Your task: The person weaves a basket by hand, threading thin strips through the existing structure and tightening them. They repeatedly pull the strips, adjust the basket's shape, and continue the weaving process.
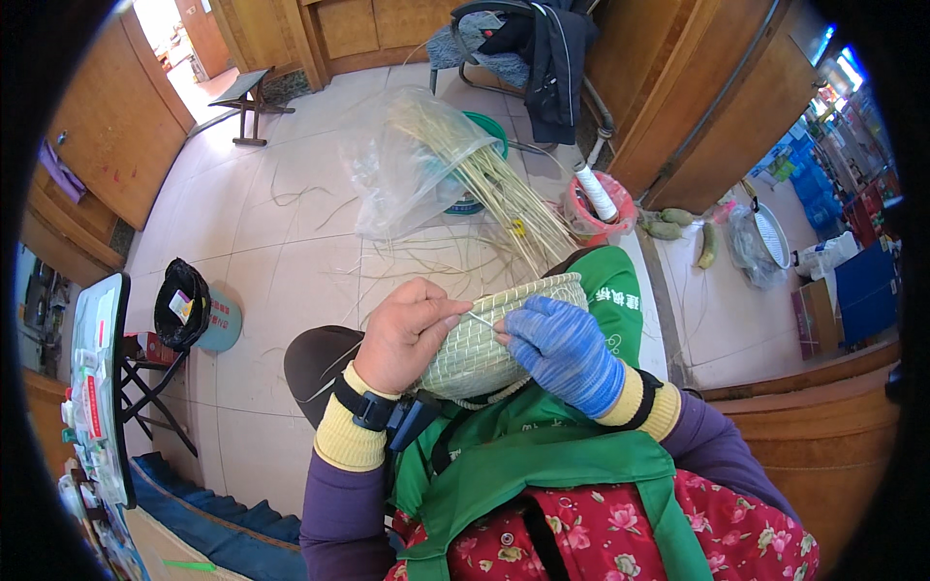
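Note:
A pale green coiled straw basket point(465, 356) rests tilted on my lap, its stitched wall facing up between my hands. My bare left hand point(408, 334) is at the basket's left side, pinching one end of a thin whitish strand or needle point(479, 319) between thumb and fingertips. Across from it, my right hand point(563, 354), in a blue knitted glove with bare fingertips, pinches near the other end, close against the wall. Which of the two the thin piece is, I cannot tell. A loose straw strand point(330, 374) trails beside my left wrist.
Ahead, a bundle of long straw point(501, 189) leans from a clear plastic bag point(378, 181) and green bucket point(488, 129). A white thread cone point(596, 192) stands in a red-lined bin point(621, 210). Left are a black-lined bin point(221, 323) and a cluttered table point(109, 305).

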